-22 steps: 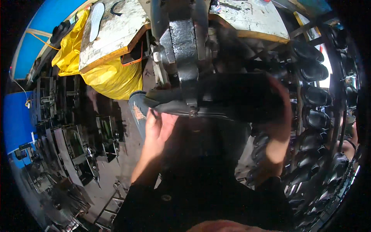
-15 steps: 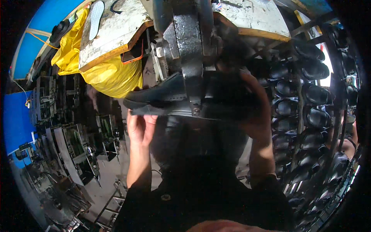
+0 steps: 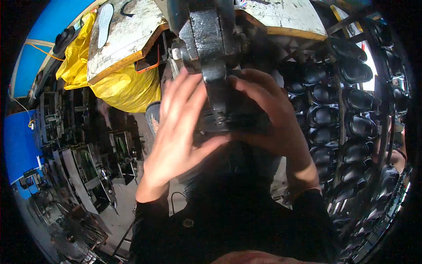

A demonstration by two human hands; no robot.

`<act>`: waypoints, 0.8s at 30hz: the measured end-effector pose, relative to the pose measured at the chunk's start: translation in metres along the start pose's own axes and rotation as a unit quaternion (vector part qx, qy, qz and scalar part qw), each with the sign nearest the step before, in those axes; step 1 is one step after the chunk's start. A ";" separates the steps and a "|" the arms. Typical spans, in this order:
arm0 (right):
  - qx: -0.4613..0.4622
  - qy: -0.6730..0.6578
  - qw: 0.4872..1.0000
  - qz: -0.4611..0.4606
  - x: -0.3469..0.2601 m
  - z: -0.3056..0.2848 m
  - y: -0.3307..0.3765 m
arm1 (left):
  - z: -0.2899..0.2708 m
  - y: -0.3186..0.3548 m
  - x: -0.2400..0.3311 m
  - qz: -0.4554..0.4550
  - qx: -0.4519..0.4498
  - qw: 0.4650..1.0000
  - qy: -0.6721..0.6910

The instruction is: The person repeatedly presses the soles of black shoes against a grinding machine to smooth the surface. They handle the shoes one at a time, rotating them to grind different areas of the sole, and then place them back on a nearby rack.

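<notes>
A black shoe sits below the dark metal arm of a machine, mostly lost in shadow and behind my hands. The machine's narrow tip comes down onto or just in front of it; I cannot tell which. My left hand, slightly blurred, curves round the shoe's left part, fingers on the far side and thumb along the near edge. On the right, my right hand wraps the other part, its fingers bent over the far side close to the machine arm and its thumb low on the near side.
White worktables with worn edges stand beyond, left and right; a pale insole lies on the left one. A yellow bag hangs below it. Racks of black shoes line the right. Metal frames stand at left.
The shoe has turned from lying lengthwise across the view, and shows less now. My left hand has moved up and right from its left end to beside the machine arm; my right hand shifted slightly left.
</notes>
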State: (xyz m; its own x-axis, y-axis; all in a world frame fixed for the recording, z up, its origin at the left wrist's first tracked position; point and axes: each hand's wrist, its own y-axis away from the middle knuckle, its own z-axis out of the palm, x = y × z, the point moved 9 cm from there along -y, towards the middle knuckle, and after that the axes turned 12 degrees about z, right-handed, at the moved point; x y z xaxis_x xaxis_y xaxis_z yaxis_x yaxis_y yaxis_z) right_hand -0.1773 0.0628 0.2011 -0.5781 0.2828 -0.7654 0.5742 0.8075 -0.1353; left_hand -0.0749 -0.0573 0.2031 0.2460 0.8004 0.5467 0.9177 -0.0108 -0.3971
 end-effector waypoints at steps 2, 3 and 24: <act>0.003 0.019 1.000 -0.018 -0.005 -0.001 0.001 | 0.011 -0.007 -0.005 0.008 -0.014 0.998 0.063; 0.006 0.030 0.999 -0.026 -0.006 -0.001 0.001 | 0.011 -0.008 -0.009 -0.009 0.001 0.996 0.093; -0.061 -0.300 0.919 0.249 0.173 0.095 0.074 | 0.064 0.029 -0.043 -0.138 0.227 0.800 0.538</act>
State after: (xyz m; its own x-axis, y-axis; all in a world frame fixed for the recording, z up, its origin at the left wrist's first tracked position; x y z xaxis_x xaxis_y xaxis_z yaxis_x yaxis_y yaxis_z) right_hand -0.1798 0.1221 -0.0010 0.1832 0.3268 -0.9272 0.5911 0.7170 0.3695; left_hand -0.0787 -0.0543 0.1209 0.4040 -0.2473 0.8807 0.8360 0.4907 -0.2457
